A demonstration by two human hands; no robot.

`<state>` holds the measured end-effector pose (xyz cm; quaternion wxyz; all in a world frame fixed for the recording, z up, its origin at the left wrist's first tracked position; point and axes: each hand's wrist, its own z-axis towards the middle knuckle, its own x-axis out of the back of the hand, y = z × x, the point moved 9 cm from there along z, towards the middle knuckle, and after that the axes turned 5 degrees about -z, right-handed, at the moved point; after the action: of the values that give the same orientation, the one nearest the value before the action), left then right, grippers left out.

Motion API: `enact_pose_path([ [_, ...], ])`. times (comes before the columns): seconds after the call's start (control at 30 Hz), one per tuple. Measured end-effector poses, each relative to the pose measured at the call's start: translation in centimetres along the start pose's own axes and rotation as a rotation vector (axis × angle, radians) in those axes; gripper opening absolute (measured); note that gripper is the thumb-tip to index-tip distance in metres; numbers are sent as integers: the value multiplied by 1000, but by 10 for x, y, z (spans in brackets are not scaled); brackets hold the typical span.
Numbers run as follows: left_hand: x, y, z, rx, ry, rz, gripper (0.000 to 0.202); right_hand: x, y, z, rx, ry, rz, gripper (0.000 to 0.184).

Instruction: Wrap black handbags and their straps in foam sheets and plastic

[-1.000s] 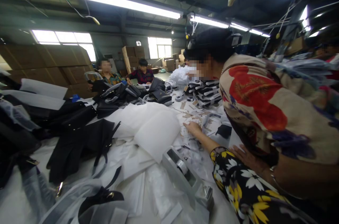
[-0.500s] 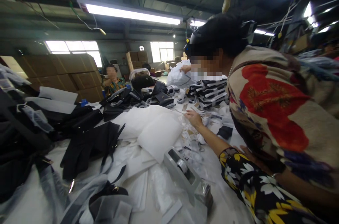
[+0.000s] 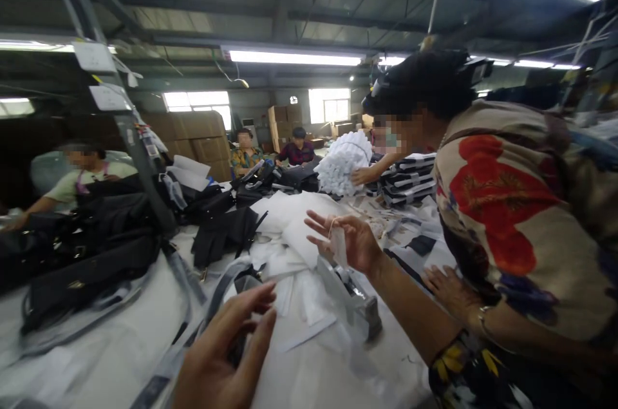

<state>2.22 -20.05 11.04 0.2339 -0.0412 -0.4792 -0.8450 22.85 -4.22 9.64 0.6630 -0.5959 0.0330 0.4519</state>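
My right hand is raised over the middle of the table, thumb and finger pinched on a small whitish tag with a thin string loop; its other fingers are spread. Low in the view, my left hand hovers over the table with fingers curved and apart, holding nothing. Just below my right hand stands a grey tape dispenser. White sheets lie in a loose pile beyond both hands. To the left is a black bag piece with a strap.
A co-worker in a flowered top leans in close on the right, one hand on a large white bundle. Stacked black items lie behind. A metal post and black bags stand left. Other people sit across the table.
My right hand has come back from the littered middle of the table and now holds the tag. My left hand has entered the view. The view has swung left; the co-worker's white bundle shows more fully.
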Motion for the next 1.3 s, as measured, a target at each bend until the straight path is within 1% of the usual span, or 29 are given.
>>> enact_pose_path([
  [0.07, -23, 3, 10, 1, -143, -43, 33, -30, 23, -16, -41, -41, 30, 13],
  [0.13, -40, 3, 21, 11, -220, -49, 31, -50, 42, -29, -71, -44, 43, 15],
  [0.2, -52, 2, 27, 11, -265, -34, 26, -61, 57, -39, -98, -18, 40, 14],
  [0.3, -63, 1, 26, 30, -334, -42, 22, -68, 73, -50, -127, 4, 47, 14],
  [0.37, -63, 0, 22, 59, -343, -60, 24, -67, 79, -57, -137, 11, 78, 13],
  [0.43, -56, 2, 19, 55, -278, -40, 25, -63, 84, -64, -148, 42, 125, 13],
  [0.5, -48, 8, 13, 8, -202, 0, 23, -58, 87, -71, -157, 82, 178, 13],
  [0.53, -48, 12, 8, -20, -197, 16, 20, -56, 89, -75, -164, 95, 198, 12],
  [0.6, -57, 16, -4, -54, -245, 33, 14, -56, 93, -82, -178, 96, 222, 12],
  [0.67, -69, 15, -17, -57, -292, 62, 13, -57, 98, -89, -191, 91, 224, 13],
  [0.77, -80, 9, -30, -26, -270, 142, 21, -57, 104, -97, -188, 124, 210, 18],
  [0.83, -86, 5, -34, 1, -266, 154, 19, -56, 108, -101, -183, 163, 198, 23],
  [0.93, -91, -1, -37, 38, -280, 98, 15, -58, 105, -105, -111, 177, 181, 27],
  [1.0, -92, -6, -36, 71, -302, 45, 14, -57, 99, -110, -35, 158, 156, 38],
  [1.03, -92, -9, -36, 92, -313, 23, 15, -55, 97, -113, -11, 154, 129, 46],
  [1.1, -90, -14, -35, 125, -322, 3, 14, -48, 98, -122, -19, 162, 19, 59],
  [1.17, -88, -16, -34, 133, -316, 18, 11, -36, 103, -132, -58, 192, -192, 65],
  [1.23, -88, -16, -34, 129, -311, 30, 17, -23, 104, -141, -79, 228, -445, 64],
  [1.3, -88, -19, -35, 148, -300, 9, 24, -16, 103, -147, -94, 220, -659, 54],
])
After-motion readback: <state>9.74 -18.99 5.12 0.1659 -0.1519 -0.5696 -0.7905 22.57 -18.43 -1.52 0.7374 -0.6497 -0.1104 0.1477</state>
